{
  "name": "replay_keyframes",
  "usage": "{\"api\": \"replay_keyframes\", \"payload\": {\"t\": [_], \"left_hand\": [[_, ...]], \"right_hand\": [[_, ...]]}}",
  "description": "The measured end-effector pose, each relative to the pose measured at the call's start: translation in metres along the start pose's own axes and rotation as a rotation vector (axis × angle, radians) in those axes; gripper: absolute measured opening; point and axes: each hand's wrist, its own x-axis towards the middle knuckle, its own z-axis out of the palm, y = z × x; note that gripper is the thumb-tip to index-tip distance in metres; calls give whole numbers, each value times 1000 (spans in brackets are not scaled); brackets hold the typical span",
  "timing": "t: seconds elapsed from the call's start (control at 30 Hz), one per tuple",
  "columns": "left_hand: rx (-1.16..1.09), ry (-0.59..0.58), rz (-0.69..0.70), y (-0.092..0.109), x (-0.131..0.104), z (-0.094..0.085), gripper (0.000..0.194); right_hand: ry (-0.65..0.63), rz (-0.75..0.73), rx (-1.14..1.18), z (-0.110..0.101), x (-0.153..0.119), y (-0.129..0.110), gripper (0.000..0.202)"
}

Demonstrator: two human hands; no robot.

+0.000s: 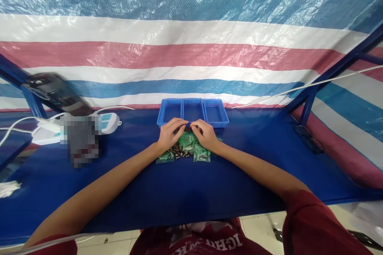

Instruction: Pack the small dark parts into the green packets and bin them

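My left hand and my right hand meet fingertip to fingertip just in front of three joined blue trays. Thumb and fingers are pinched together on each hand; whatever they hold is too small to make out. Beneath and between the hands lies a heap of small green packets with thin silvery pieces in them. Small dark brown parts are scattered among the packets, between my wrists. My hands cover part of the heap and of the trays' front edge.
At the left of the blue table lie a white power strip, a pixelated dark object and a dark bottle, tilted against the frame. Glasses rest at the right. A striped sheet hangs behind.
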Motion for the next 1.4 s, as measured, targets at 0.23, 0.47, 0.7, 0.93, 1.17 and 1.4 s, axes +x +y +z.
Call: {"api": "replay_keyframes", "payload": {"t": [0.23, 0.47, 0.7, 0.93, 1.17, 1.4], "left_hand": [[-22, -4, 19, -6, -3, -1, 25], [-57, -13, -15, -10, -5, 2, 20], [-49, -15, -29, -5, -3, 4, 17], [-31, -2, -24, -9, -6, 6, 16], [-31, 15, -12, -10, -6, 6, 15], [-23, 10, 0, -11, -7, 6, 17]], "right_hand": [[-8, 5, 6, 1, 0, 0, 25], [-16, 5, 9, 1, 0, 1, 22], [-8, -4, 2, 2, -1, 5, 18], [-6, 5, 26, 3, -1, 4, 20], [-11, -36, 58, 2, 0, 3, 16], [-26, -38, 45, 4, -2, 7, 16]]}}
